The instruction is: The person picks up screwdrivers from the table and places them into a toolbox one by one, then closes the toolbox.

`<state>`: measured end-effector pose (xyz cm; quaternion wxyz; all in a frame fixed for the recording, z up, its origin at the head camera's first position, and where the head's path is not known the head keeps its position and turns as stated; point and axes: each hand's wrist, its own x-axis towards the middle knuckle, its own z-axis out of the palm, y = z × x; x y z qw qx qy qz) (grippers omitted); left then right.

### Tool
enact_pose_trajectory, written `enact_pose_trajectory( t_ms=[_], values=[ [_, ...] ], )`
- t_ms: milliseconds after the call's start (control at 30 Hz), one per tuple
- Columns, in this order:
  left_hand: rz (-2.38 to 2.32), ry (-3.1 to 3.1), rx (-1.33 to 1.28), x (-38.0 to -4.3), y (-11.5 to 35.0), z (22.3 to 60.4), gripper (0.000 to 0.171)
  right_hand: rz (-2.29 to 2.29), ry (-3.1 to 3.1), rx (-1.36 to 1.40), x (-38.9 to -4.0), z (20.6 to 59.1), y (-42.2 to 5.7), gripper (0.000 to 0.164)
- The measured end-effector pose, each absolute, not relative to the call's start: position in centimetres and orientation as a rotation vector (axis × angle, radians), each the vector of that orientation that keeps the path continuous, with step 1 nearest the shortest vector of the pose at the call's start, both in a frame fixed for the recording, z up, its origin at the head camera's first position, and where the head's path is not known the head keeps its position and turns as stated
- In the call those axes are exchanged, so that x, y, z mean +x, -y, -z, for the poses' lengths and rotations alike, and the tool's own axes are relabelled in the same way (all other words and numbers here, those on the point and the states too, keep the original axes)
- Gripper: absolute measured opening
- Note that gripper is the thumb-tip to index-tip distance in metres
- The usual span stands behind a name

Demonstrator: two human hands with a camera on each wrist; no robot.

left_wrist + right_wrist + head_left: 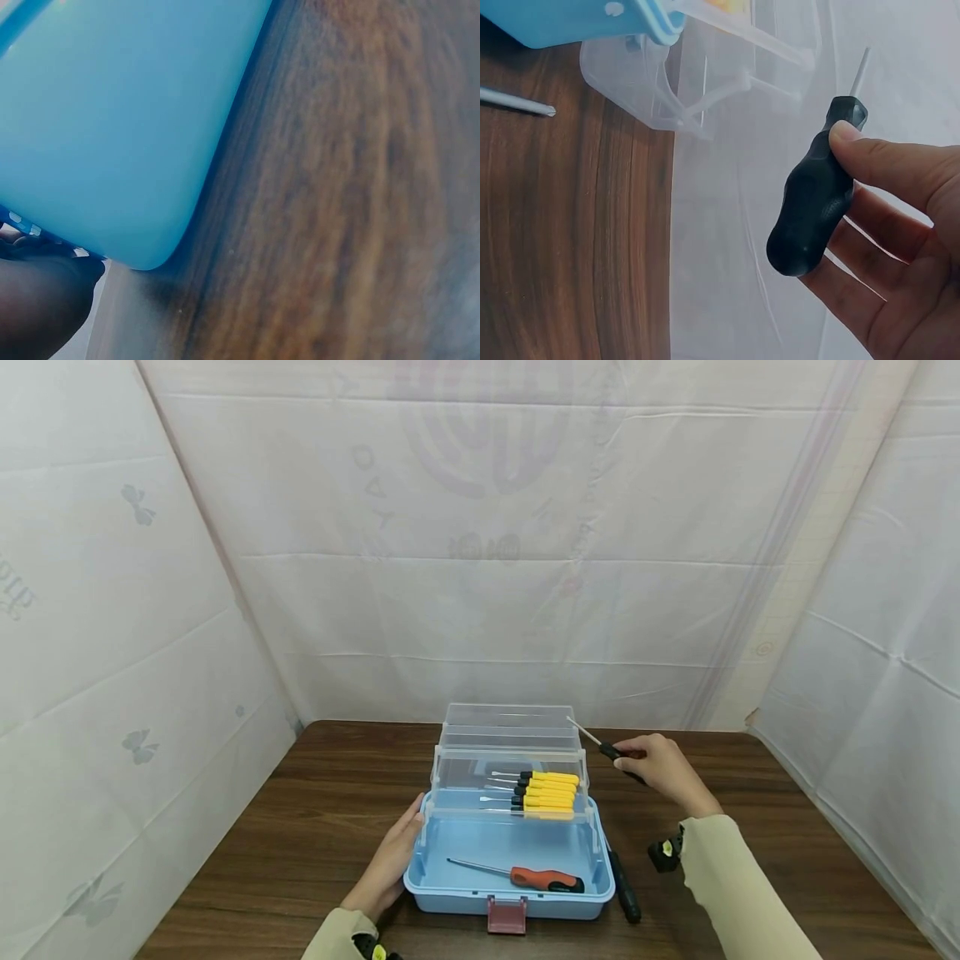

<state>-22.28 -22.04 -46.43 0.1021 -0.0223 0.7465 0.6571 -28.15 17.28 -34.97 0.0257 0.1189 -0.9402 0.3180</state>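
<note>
Right grip [667, 768]: you're pinching the held black screwdriver [810, 195] by its handle, thumb on one side, fingers on the other. It's in the air over the far right of the tabletop [285, 868], shaft pointing far and left toward the raised clear tray [457, 766]. Left grip [390, 860] rests along the left wall of the blue toolbox [457, 903]; can't tell if its fingers curl round the rim.

Step in hand, my read: transfer, loading the box. The orange screwdriver [542, 879] lies in the base, the yellow screwdrivers [551, 792] sit in the clear tray, and the second black screwdriver [625, 887] lies outside on the tabletop, just right of the box. Next move likely wants you to come left and near, clear the tray edge, and lower into the base, shaft to the left like the orange one. Watch that the tip doesn't snag the clear plastic; left grip should steady the box.

Hard to make out: whether your tip touches the clear plastic or only overlaps it in the head view. Tip shape too small. Left wrist view gives mostly box wall and wood; your hand is a dark, cut-off patch there. Right wrist view crops the box.
</note>
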Motion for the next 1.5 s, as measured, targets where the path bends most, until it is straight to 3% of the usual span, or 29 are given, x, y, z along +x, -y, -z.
enact_pose_trajectory(
  t_ms=[1500],
  values=[
    [-1.923,-2.206,-0.074,-22.3,22.1,46.4,0.061,-1.037,2.924,0.499,-32.2,32.8,-11.4,0.03]
  ],
)
